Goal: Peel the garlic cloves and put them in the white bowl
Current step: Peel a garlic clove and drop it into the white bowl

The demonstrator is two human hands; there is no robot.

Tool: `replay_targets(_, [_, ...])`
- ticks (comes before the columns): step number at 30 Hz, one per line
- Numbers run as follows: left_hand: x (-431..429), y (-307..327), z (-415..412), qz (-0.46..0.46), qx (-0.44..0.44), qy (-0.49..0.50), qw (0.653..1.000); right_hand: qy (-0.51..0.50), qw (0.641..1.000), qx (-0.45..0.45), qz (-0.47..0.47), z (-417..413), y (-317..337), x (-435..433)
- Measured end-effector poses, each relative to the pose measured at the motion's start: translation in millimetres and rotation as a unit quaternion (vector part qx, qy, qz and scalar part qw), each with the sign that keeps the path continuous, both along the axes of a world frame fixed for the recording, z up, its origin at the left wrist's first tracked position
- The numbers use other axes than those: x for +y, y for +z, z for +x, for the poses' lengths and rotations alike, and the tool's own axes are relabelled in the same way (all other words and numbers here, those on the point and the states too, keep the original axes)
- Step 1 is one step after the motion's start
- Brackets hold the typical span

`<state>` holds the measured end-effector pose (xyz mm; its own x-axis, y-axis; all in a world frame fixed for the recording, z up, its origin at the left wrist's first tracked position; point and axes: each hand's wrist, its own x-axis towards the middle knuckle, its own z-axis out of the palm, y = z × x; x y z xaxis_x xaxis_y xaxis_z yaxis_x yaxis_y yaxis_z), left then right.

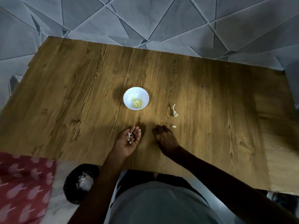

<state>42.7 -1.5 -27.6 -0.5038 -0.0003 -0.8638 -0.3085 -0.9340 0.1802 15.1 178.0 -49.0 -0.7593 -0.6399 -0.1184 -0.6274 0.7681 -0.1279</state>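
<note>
Red patterned cloth (pixel 24 183) lies off the table's (pixel 64 78) near left corner. Beside it on the floor stands a black bin (pixel 71 191) with white peelings (pixel 84 181) inside. Over the near edge the left hand (pixel 127 141) lies palm up and loosely cupped, with a few papery skins (pixel 130 137) in its hollow, not pinched. Beyond it, mid-table, the bowl (pixel 129 94) holds a small heap of cloves (pixel 137 102), bare and pale yellow. The right hand (pixel 165 138) rests knuckles up, fingertips bunched under; I cannot tell if they nip anything. Just beside it lies a pale bit (pixel 174 126), clove or skin. Farther in lies a dry stalk (pixel 174 110). Peeling looks nearly finished, with that bit and the scraps left.
</note>
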Motion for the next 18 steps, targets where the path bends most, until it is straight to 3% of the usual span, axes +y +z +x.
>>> replay_targets(1, [1, -1, 3, 0.000, 0.001, 0.004, 1.000, -0.012, 1.000, -0.006, -0.009, 1, 1, -1])
replay_targets(3, [-1, -2, 11, -0.003, 0.005, 0.011, 1.000, -0.064, 0.984, -0.092, -0.135, 5, 6, -6])
replay_targets(6, [-8, -2, 22, -0.014, 0.005, 0.015, 1.000, -0.177, 0.897, -0.241, -0.325, 20, 31, -34])
replay_targets(8, [-13, 7, 34, -0.012, 0.022, 0.005, 1.000, -0.146, 0.884, -0.235, -0.376, 39, 48, -63])
replay_targets(11, [-28, 12, 60, -0.020, 0.020, -0.019, 0.999, 0.004, 0.934, -0.207, -0.292, 69, 65, -104])
replay_targets(14, [-58, 12, 89, 0.026, 0.014, 0.022, 0.999, 0.033, 0.964, -0.204, -0.169, 88, 63, -141])
replay_targets(18, [-109, 34, 136, 0.009, 0.058, 0.064, 0.996, 0.037, 0.948, -0.176, -0.261, 127, 71, -200])
